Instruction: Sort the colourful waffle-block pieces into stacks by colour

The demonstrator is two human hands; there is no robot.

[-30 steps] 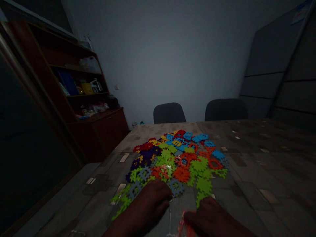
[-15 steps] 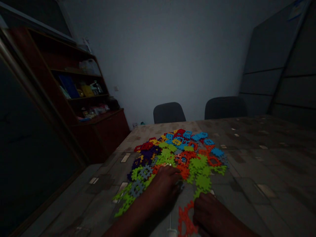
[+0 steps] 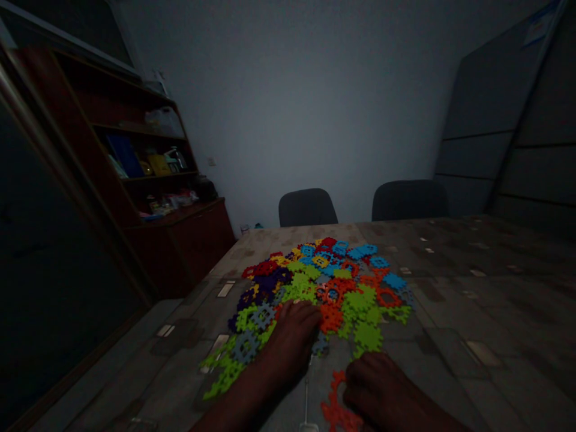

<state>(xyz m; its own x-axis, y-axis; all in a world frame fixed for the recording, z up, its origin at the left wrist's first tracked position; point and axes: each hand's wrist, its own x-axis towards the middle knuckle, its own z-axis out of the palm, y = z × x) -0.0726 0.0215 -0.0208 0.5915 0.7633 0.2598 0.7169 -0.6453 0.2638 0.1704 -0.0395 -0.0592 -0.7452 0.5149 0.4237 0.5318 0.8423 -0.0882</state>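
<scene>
A heap of flat, toothed plastic puzzle pieces (image 3: 335, 282) in green, orange, blue, red, purple and yellow lies on the patterned table (image 3: 472, 312). My left hand (image 3: 292, 339) rests on the near edge of the heap with curled fingers over orange and green pieces; what it grips, if anything, is hidden. My right hand (image 3: 378, 390) lies closed on the table nearer me, touching a joined strip of orange pieces (image 3: 335, 408) at its left side.
Two dark chairs (image 3: 308, 207) (image 3: 409, 201) stand behind the table's far edge. A wooden shelf unit (image 3: 148, 180) with assorted items fills the left wall. Grey panels (image 3: 508, 138) lean at the right. The room is dim.
My left hand has slid forward from the table's near part into the heap. The orange strip by my right hand has come more into view.
</scene>
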